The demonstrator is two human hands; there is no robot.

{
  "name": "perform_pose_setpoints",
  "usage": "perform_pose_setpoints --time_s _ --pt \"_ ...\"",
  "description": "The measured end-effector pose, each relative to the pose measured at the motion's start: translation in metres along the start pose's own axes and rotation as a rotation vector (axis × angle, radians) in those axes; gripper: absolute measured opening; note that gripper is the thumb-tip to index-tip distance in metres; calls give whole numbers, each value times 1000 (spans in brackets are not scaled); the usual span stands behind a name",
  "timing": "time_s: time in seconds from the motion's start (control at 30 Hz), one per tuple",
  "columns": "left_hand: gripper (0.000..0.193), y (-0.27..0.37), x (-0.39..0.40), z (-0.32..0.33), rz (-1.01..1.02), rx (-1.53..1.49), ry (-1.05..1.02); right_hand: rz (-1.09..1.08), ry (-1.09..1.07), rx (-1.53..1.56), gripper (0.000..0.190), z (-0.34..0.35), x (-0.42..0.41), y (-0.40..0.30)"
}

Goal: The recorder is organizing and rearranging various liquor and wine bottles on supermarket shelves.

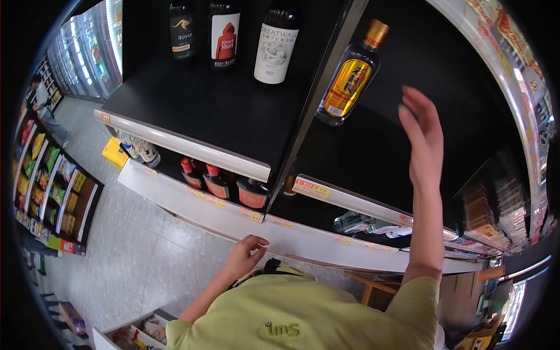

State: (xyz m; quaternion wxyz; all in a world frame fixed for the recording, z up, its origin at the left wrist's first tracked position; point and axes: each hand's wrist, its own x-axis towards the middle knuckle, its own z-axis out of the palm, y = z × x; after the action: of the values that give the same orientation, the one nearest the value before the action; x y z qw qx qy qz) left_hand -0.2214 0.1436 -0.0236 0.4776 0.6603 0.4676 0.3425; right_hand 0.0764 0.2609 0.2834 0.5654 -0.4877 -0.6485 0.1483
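Note:
My right hand (422, 127) is raised over the black right-hand shelf, its thumb and fingers apart and nothing between them. To its left, with a gap between, stands a clear glass liquor bottle (348, 81) with a gold cap and a shiny orange-gold label. My left hand (248, 253) hangs before my waist, near the white bottom shelf edge, fingers loosely bent and holding nothing visible. On the left-hand shelf are three dark wine bottles: one with a black label (181, 37), one with a red hooded figure (225, 41), and one with a white label (276, 50).
An upright divider (321, 65) separates the shelves. Below are red-capped bottles (214, 181) and a clear bottle lying on its side (350, 222). Price tags line the white shelf edge (188, 140). A snack rack (52, 179) and a person (46, 107) are at left, a drawer-like bin (140, 332) at lower left.

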Motion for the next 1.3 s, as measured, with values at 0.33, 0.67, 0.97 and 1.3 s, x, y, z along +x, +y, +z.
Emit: perform_pose_setpoints --time_s 0.33,0.67,0.97,1.3 --pt "15 3 -13 -10 -28 -61 29 165 -112 11 68 35 140 33" --pt "16 -13 -38 -9 -34 -84 143 -160 154 289 31 55 92 43" --pt "15 -8 -19 -10 -11 -47 71 -791 360 236 30 -74 -57 -47" --pt "19 11 -1 10 -63 -50 -139 -368 -36 246 34 -61 -208 -13"
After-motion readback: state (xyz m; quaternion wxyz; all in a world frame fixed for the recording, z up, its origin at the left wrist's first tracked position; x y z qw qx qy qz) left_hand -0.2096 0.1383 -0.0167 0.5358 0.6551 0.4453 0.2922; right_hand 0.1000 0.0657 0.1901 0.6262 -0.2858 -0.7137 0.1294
